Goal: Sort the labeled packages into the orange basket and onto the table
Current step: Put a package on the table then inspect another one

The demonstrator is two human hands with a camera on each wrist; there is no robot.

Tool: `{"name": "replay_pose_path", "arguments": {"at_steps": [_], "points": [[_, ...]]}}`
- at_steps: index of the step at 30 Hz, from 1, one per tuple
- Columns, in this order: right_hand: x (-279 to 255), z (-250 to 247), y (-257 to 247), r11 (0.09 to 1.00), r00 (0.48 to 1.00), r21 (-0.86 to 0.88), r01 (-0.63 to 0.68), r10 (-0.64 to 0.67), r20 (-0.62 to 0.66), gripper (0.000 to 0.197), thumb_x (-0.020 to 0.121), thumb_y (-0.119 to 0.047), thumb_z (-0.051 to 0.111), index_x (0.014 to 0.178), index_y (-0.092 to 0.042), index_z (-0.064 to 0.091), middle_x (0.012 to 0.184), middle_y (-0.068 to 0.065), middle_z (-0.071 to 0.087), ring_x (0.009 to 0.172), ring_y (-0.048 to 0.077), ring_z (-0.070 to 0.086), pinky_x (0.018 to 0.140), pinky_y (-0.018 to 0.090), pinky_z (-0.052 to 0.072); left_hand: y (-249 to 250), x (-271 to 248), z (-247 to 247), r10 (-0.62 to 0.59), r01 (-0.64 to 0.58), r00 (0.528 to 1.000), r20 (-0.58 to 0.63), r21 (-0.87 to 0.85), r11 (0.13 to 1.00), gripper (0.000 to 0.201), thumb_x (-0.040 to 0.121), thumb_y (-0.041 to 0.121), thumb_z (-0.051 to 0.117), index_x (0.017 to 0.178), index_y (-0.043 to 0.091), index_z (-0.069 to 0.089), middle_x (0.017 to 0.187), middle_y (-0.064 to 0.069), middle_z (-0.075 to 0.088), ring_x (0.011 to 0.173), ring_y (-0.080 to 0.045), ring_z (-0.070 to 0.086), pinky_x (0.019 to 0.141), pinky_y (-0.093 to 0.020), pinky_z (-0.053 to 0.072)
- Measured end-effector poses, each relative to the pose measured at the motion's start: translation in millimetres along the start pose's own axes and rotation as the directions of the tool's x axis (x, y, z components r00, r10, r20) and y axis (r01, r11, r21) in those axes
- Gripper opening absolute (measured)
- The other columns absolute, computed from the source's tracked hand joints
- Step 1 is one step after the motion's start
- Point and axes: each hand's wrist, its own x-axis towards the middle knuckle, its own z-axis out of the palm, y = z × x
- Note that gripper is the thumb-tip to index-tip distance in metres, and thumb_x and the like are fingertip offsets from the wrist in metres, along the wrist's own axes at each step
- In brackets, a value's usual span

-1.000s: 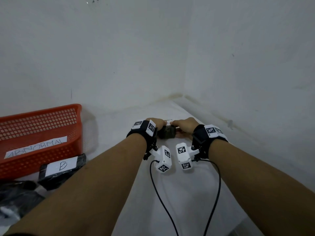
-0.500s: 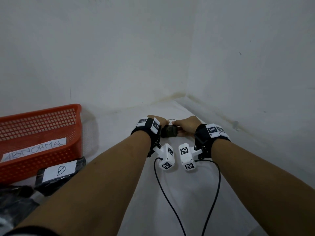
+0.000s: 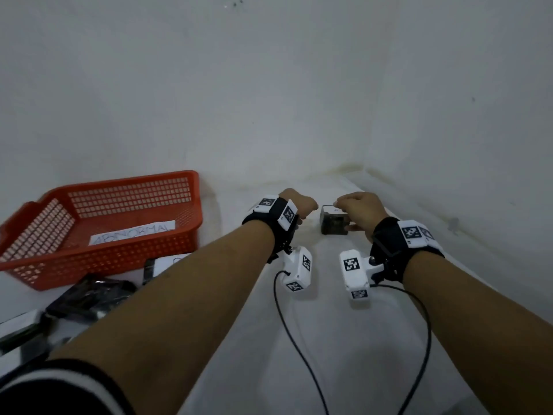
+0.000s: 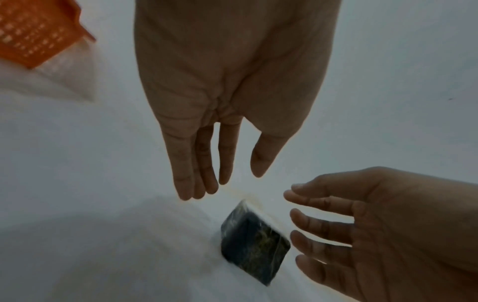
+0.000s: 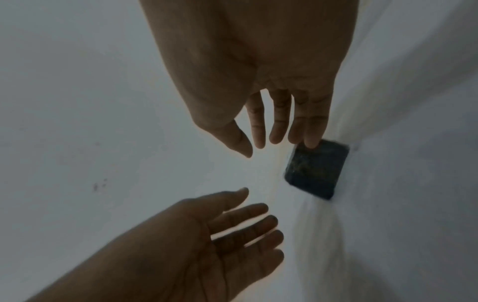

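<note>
A small dark wrapped package [image 3: 333, 224] with a white label on top sits on the white table [image 3: 329, 339], near the far right corner by the wall. My left hand [image 3: 302, 206] hovers just left of it, fingers straight and apart from it. My right hand [image 3: 350, 205] is just right of the package and over its edge, fingers relaxed. The left wrist view shows the package [image 4: 254, 243] lying free below my left hand [image 4: 227, 183]. In the right wrist view my right hand [image 5: 261, 147] has a fingertip over the package [image 5: 316, 171]; contact is unclear. The orange basket [image 3: 167, 250], labeled ABNORMAL, stands at the left.
Several black packages [image 3: 89, 298] with white labels lie in front of the basket, one partly hidden by my left forearm. Walls close the table at the back and right. Two black cables [image 3: 299, 348] trail over the table from the wrist cameras. A basket corner [image 4: 33, 34] shows in the left wrist view.
Both hands held the small package between them before; now they have let go and spread apart, the left one moving left. The package rests on the table.
</note>
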Motion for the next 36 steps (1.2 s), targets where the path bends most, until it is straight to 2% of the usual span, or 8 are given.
{"name": "replay_pose_path", "arguments": {"at_steps": [4, 9, 13, 17, 21, 28, 32, 36], "points": [[-39.5, 32.5, -19.8, 0.994, 0.99, -0.031, 0.103, -0.099, 0.105, 0.008, 0.091, -0.017, 0.075, 0.099, -0.017, 0.073, 0.094, 0.011, 0.069, 0.085, 0.025, 0.062, 0.065, 0.03, 0.053, 2.7, -50.1, -44.0, 0.084, -0.087, 0.995, 0.058, 0.061, 0.994, 0.038, 0.097, 0.03, 0.066, 0.121, 0.0, 0.068, 0.103, -0.005, 0.073, 0.096, -0.024, 0.07, 0.086, -0.041, 0.062], [-100.4, 81.4, -40.3, 0.975, 0.922, -0.041, 0.219, -0.193, 0.334, 0.028, 0.092, -0.018, 0.076, 0.118, -0.015, 0.069, 0.108, 0.015, 0.075, 0.088, 0.024, 0.066, 0.08, 0.042, 0.059, -26.5, -123.0, -111.0, 0.273, -0.234, 0.961, -0.046, 0.393, 0.89, 0.032, 0.096, 0.037, 0.065, 0.112, 0.013, 0.079, 0.111, -0.006, 0.078, 0.095, -0.021, 0.072, 0.085, -0.034, 0.06], [-142.8, 119.2, -50.7, 0.947, 0.844, -0.09, 0.308, -0.229, 0.485, 0.034, 0.089, -0.024, 0.079, 0.12, -0.022, 0.068, 0.103, 0.003, 0.079, 0.098, 0.02, 0.073, 0.09, 0.042, 0.059, -71.7, -173.1, -156.1, 0.295, -0.211, 0.952, -0.085, 0.517, 0.83, 0.034, 0.096, 0.04, 0.067, 0.121, 0.02, 0.077, 0.121, 0.002, 0.075, 0.109, -0.014, 0.068, 0.089, -0.026, 0.049], [-173.9, 157.2, -47.9, 0.912, 0.762, -0.148, 0.383, -0.221, 0.609, 0.045, 0.082, -0.022, 0.085, 0.123, -0.021, 0.066, 0.108, -0.001, 0.076, 0.099, 0.017, 0.073, 0.084, 0.03, 0.056, -110.4, -200.1, -177.2, 0.213, -0.154, 0.976, -0.033, 0.587, 0.795, 0.035, 0.092, 0.041, 0.073, 0.12, 0.02, 0.077, 0.117, 0.003, 0.076, 0.103, -0.015, 0.071, 0.093, -0.038, 0.059], [-193.0, 178.3, -47.8, 0.773, 0.754, -0.301, 0.559, -0.322, 0.573, 0.047, 0.08, -0.025, 0.086, 0.122, -0.025, 0.064, 0.106, -0.004, 0.067, 0.091, 0.013, 0.063, 0.068, 0.017, 0.045, -130.3, -211.4, -187.6, 0.237, -0.138, 0.969, -0.066, 0.652, 0.746, 0.044, 0.089, 0.04, 0.076, 0.128, 0.019, 0.073, 0.12, 0.002, 0.073, 0.1, -0.01, 0.065, 0.085, -0.024, 0.051], [-213.3, 194.1, -52.9, 0.675, 0.651, -0.298, 0.675, -0.355, 0.67, 0.034, 0.087, -0.028, 0.079, 0.121, -0.022, 0.076, 0.098, -0.01, 0.071, 0.079, -0.002, 0.061, 0.065, 0.007, 0.04, -158.5, -221.8, -201.2, 0.19, -0.116, 0.982, -0.019, 0.729, 0.675, 0.051, 0.086, 0.047, 0.077, 0.129, 0.021, 0.069, 0.12, 0.005, 0.072, 0.106, -0.012, 0.065, 0.087, -0.026, 0.05], [-225.0, 196.3, -54.9, 0.716, 0.619, -0.275, 0.642, -0.271, 0.737, 0.041, 0.084, -0.046, 0.082, 0.118, -0.025, 0.073, 0.098, -0.01, 0.073, 0.083, 0.001, 0.066, 0.067, 0.015, 0.048, -171.5, -227.0, -208.5, 0.098, -0.098, 0.995, 0.037, 0.671, 0.735, 0.038, 0.092, 0.052, 0.069, 0.118, 0.025, 0.075, 0.109, 0.008, 0.075, 0.099, -0.01, 0.068, 0.095, -0.036, 0.056], [-233.4, 204.6, -53.3, 0.691, 0.602, -0.305, 0.656, -0.235, 0.763, 0.052, 0.071, -0.051, 0.092, 0.106, -0.018, 0.071, 0.09, -0.002, 0.072, 0.075, 0.012, 0.065, 0.068, 0.029, 0.055, -178.9, -225.1, -208.3, 0.107, -0.092, 0.994, 0.015, 0.635, 0.767, 0.042, 0.094, 0.057, 0.065, 0.116, 0.023, 0.076, 0.103, 0.009, 0.074, 0.092, -0.008, 0.067, 0.087, -0.03, 0.055]]}}
